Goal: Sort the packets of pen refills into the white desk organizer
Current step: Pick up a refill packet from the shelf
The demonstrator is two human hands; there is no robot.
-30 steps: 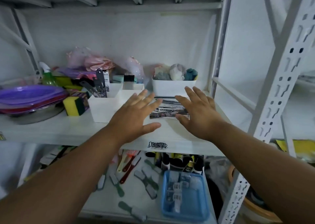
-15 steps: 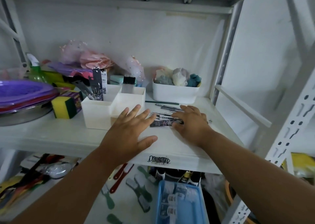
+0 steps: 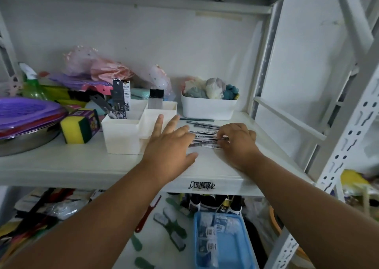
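A white desk organizer (image 3: 123,134) with several compartments stands on the shelf. Upright packets (image 3: 121,99) stick out of its left part, and a dark packet (image 3: 156,98) stands in its right rear part. Loose refill packets (image 3: 205,134) lie flat on the shelf to its right. My left hand (image 3: 168,145) hovers flat with fingers spread beside the organizer, over the packets' left ends. My right hand (image 3: 238,143) has its fingers curled, pinching the right end of the nearest packet (image 3: 207,144).
A white bin (image 3: 209,108) of cloth items stands behind the packets. A yellow-green sponge (image 3: 79,128), purple plates (image 3: 26,113) and a metal pan (image 3: 24,140) lie left. A white upright post (image 3: 264,63) bounds the shelf on the right. A blue tray (image 3: 223,242) sits on the lower shelf.
My right hand has gone from flat over the packets to curled, pinching the nearest packet's end. My left hand stays spread. The view has moved closer to the shelf.
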